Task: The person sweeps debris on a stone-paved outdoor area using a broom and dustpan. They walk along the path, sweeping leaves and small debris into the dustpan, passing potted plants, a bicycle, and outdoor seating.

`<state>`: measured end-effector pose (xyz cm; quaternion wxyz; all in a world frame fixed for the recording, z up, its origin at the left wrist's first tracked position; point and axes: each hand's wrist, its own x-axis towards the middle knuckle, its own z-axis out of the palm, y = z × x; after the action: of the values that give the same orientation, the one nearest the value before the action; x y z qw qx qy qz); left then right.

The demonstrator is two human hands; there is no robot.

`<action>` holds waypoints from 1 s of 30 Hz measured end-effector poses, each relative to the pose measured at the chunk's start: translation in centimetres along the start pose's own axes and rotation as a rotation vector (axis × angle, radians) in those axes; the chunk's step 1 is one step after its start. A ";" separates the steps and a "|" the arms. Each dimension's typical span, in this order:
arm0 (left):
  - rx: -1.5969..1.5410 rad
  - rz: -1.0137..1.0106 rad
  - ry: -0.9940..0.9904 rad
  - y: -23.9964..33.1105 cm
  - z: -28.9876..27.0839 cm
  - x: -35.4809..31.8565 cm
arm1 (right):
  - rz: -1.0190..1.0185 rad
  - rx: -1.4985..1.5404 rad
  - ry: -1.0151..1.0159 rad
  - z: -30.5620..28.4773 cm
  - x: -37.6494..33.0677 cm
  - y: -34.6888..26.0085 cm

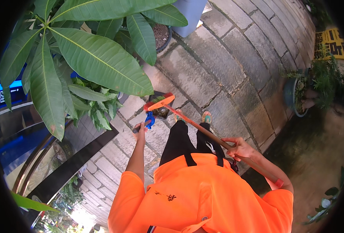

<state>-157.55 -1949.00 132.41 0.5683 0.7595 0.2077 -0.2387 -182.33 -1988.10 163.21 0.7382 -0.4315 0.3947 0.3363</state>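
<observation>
My left hand (141,128) grips the blue-ended handle of a black dustpan (159,111), which stands on the stone paving just ahead of my feet. My right hand (240,148) is closed around the long orange-red broom handle (203,130). The handle slants from my right side down to the broom head (159,103), which rests at the dustpan's mouth. A little debris lies inside the pan. I wear an orange shirt and black trousers.
Large green leaves of a potted plant (90,58) hang over the upper left. A grey bin (191,13) stands at the top. A blue-grey planter (296,95) with greenery sits at the right. A dark kerb (78,159) and glass front run along the left.
</observation>
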 end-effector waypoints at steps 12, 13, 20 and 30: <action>-0.158 -0.103 0.099 -0.6 -0.1 -3.2 | -0.269 -0.933 0.106 0.4 16.0 -6.9; -0.157 -0.119 0.085 -0.4 0.3 -3.4 | -0.441 -1.104 0.212 -1.4 17.6 -3.0; -0.111 -0.118 0.138 -1.9 -0.5 -3.0 | -0.207 -1.075 -0.037 -2.1 3.0 -1.4; -0.018 -0.018 0.025 -0.9 -2.8 -4.5 | -0.272 -0.765 0.164 -1.3 5.3 -1.8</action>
<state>-161.27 -1946.29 135.07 0.5703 0.7554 0.2237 -0.2326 -178.78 -1989.19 158.88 0.5284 -0.7484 0.2381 0.3225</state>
